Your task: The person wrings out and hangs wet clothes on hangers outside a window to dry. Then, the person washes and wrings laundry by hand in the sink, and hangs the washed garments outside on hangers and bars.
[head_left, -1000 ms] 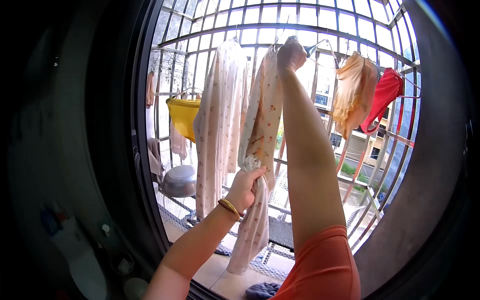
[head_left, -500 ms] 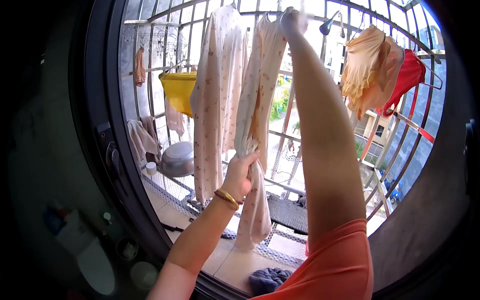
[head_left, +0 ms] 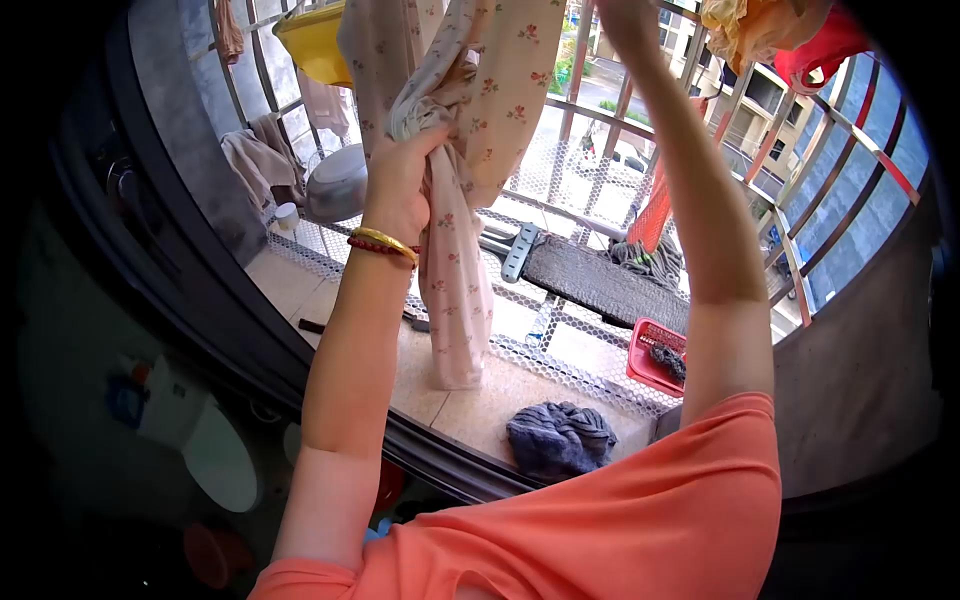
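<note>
My left hand [head_left: 402,175] is closed around a bunched, twisted part of pale floral pajama pants [head_left: 458,290]. The cloth below my fist hangs nearly to the floor tiles, and a wider fold spreads to its right. My raised right hand [head_left: 626,22] is at the top edge of the view, near the upper part of the pants; its fingers are cut off, so what they hold is hidden. Another floral garment [head_left: 375,60] hangs just behind, on the left. Gold and dark red bracelets [head_left: 385,243] circle my left wrist.
A yellow garment [head_left: 312,45] hangs at left, a red one [head_left: 825,55] at right. Along the barred window ledge are a metal basin [head_left: 337,185], a dark board [head_left: 600,275] and a red basket [head_left: 655,355]. A dark cloth [head_left: 560,440] lies on the tiles by the door track.
The view has tilted downward, showing more floor and the red basket. My left hand keeps its grip on the pants. The wider fold has swung open to the right.
</note>
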Action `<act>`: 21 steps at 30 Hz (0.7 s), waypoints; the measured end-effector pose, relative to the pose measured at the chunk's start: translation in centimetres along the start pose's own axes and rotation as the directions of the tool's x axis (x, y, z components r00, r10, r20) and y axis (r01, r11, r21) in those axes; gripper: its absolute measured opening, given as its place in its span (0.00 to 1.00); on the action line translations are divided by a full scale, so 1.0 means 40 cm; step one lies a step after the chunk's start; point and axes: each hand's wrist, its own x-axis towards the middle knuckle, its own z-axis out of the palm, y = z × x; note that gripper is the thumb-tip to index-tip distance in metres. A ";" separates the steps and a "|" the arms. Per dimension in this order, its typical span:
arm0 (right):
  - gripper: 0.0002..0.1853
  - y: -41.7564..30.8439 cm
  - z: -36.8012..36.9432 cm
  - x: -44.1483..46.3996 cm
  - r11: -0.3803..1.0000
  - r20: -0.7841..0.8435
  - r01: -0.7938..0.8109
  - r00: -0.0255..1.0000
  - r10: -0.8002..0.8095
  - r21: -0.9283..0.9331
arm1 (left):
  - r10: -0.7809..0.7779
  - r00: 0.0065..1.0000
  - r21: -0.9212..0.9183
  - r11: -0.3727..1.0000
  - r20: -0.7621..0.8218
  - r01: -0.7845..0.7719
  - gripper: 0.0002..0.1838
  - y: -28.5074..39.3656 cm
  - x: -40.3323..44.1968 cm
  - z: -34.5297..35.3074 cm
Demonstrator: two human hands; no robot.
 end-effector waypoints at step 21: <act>0.09 0.505 0.468 -0.859 0.874 0.521 -0.075 0.777 0.353 -0.480 | 0.092 0.929 0.284 0.937 0.358 -0.202 0.15 0.004 0.158 0.173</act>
